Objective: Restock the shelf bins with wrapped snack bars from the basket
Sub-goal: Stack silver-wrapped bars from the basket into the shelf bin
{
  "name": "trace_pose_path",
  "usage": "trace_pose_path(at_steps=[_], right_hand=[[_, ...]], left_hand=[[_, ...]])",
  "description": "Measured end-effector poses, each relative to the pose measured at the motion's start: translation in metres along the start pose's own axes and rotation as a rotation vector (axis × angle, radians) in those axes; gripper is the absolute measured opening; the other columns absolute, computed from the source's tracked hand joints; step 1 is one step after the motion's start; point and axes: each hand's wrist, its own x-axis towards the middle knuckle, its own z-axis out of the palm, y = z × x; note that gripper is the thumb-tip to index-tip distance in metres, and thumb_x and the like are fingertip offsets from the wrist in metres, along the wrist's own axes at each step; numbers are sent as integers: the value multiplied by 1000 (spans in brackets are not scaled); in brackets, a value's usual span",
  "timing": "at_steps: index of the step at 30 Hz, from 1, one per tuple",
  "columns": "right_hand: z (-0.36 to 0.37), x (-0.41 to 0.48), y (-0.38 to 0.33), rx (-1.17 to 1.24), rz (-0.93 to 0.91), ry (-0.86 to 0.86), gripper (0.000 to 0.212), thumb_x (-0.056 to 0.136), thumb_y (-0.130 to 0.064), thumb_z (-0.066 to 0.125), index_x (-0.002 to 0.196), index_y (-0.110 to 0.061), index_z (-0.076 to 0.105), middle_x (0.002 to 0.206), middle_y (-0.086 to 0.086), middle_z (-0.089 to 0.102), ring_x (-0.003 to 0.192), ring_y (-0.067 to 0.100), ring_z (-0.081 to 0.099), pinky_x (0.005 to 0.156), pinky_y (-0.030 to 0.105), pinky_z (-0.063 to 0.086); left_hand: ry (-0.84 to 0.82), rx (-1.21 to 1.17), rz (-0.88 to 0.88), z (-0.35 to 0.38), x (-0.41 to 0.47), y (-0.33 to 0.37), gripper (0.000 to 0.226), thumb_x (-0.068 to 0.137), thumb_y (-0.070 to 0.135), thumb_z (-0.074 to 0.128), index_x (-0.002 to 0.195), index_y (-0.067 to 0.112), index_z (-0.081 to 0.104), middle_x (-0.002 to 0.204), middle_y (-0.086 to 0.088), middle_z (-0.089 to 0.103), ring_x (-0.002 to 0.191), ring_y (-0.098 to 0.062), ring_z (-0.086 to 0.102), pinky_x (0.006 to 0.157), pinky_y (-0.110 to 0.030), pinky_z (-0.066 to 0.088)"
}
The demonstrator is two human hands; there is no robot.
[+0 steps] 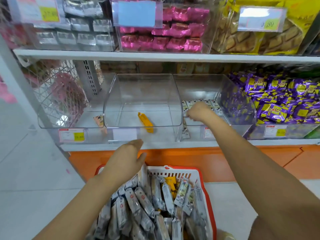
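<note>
Observed left hand (127, 157) flat and empty, fingers straight, above far left rim of basket (181, 168) heaped with silver-wrapped snack bars (138, 203). Observed right hand (197, 112) inside right clear bin (199, 87) at front edge of shelf (173, 144), fingers curled beside white bars (213, 103); unable to confirm any grip. Noted one yellow bar (145, 122) alone in middle bin (143, 90).

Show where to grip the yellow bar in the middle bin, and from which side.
Probably pinch the yellow bar across its narrow middle, reaching down over the low front of the bin. It lies flat and alone, angled forward, both long edges free.
</note>
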Motion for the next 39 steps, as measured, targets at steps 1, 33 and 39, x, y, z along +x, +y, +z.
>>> trace_pose_path(at_steps=[1,33,39], right_hand=[[0,-12,2,43,-35,124,31,91,-16,53,61,-10,46,58,4,45,50,18,40,48,26,31],[199,-165,15,183,34,-699,36,89,-35,61,113,-9,57,113,7,58,100,19,58,89,35,50],[205,-167,24,290,46,-763,59,86,-40,68,130,-7,46,126,3,47,110,17,48,82,27,47]], left_hand=[[-35,11,11,3,-3,-2,40,99,32,44,133,12,53,136,-7,54,121,-21,52,99,-27,40],[-859,114,-254,61,-60,-45,44,96,17,44,55,15,27,55,0,24,46,-14,20,47,-25,19],[-863,78,-259,59,-54,-42,42,97,23,49,58,15,35,55,1,29,45,-13,23,48,-25,23]])
